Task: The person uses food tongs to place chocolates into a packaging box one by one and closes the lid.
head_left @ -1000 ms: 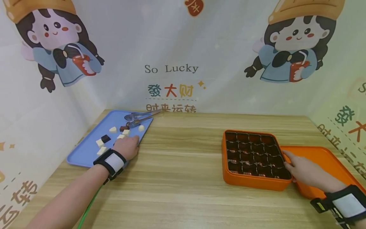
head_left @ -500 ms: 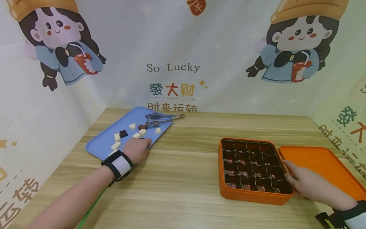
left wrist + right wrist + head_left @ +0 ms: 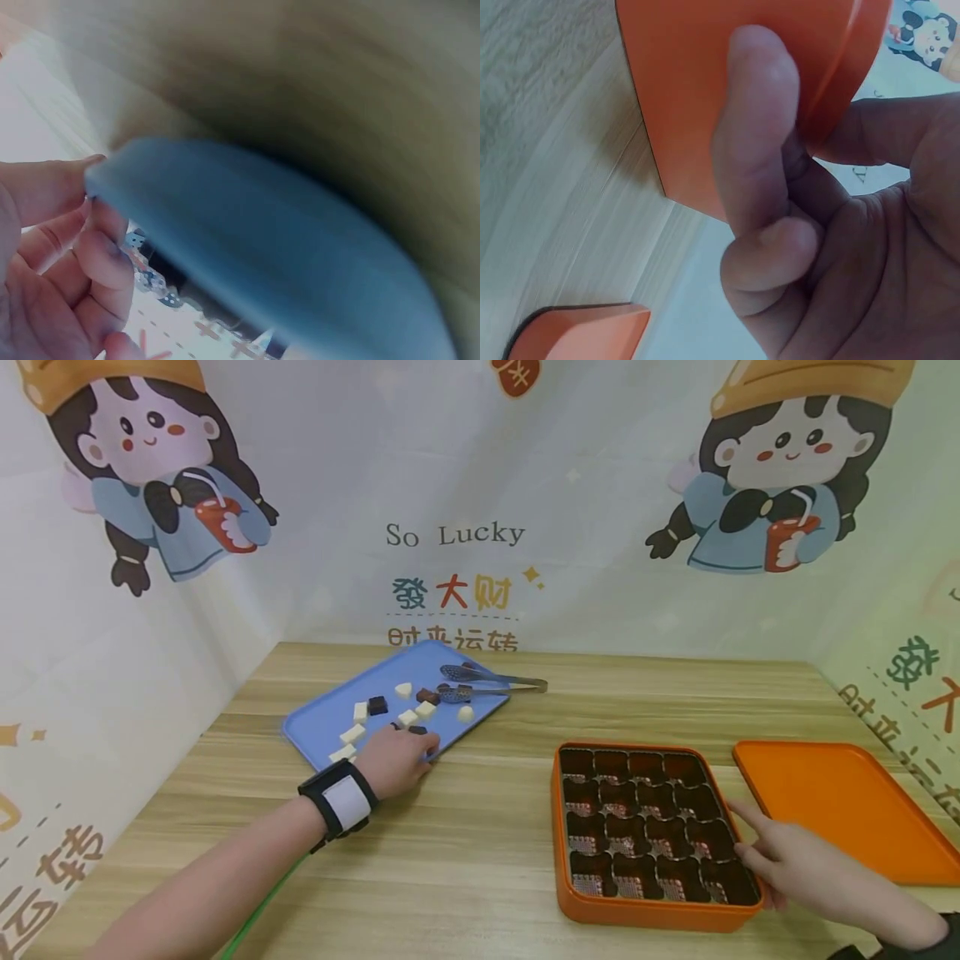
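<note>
Two edges held, left hand (image 3: 393, 762) pinching blue tray (image 3: 318, 722), right hand (image 3: 802, 860) gripping orange box (image 3: 660, 916), tabletop (image 3: 487, 810) stretching between

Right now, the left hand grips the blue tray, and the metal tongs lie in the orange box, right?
Not quite: the metal tongs lie on the blue tray, their joined end past its edge, as the head view shows. The left hand does grip that tray.

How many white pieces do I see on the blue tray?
7 on the blue tray: three white pieces in line at left, one farther back, two in the middle, one at right. The left hand may hide more.
</note>
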A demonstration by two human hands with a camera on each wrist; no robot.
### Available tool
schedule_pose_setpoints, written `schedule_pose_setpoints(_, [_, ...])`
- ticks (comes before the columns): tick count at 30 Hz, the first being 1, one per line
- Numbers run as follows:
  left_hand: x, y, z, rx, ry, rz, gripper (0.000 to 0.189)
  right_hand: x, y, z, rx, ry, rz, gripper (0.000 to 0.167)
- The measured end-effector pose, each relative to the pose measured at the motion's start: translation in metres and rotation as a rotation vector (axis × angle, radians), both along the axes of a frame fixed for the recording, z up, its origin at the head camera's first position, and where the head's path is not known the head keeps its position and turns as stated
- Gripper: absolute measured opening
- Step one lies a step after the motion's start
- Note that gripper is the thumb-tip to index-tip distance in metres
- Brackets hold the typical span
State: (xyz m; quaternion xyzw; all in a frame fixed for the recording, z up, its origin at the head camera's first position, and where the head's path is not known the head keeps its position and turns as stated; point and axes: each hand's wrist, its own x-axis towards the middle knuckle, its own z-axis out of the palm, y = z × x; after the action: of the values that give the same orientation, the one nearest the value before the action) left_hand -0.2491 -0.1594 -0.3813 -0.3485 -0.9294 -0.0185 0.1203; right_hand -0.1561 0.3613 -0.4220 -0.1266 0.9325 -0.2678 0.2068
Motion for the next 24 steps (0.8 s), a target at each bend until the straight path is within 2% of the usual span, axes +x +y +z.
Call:
schedule_pose_setpoints(4, [-0.002, 0.012, -0.003, -0.003, 0.000, -0.060, 0.017, -0.004, 0.013, -0.020, -0.052, -0.014, 0.018, 0.074])
schedule_pose_setpoints(11, [-0.011, 0.031, -0.005, -0.035, -0.021, -0.181, 0.014, -0.001, 0.015, -0.025, -0.073, -0.042, 0.014, 0.077])
schedule_pose_setpoints(16, [-0.022, 0.047, -0.006, -0.057, -0.056, -0.217, 0.012, 0.002, 0.014, -0.027, -0.158, -0.091, 0.018, 0.082])
schedule_pose_setpoints(22, [-0.037, 0.066, -0.005, -0.050, -0.078, -0.245, 0.012, 0.008, 0.009, -0.031, -0.246, -0.114, 0.069, 0.085])
schedule_pose_setpoints(24, [-0.040, 0.072, -0.004, -0.047, -0.083, -0.257, 0.011, 0.010, 0.006, -0.033, -0.299, -0.154, 0.076, 0.087])
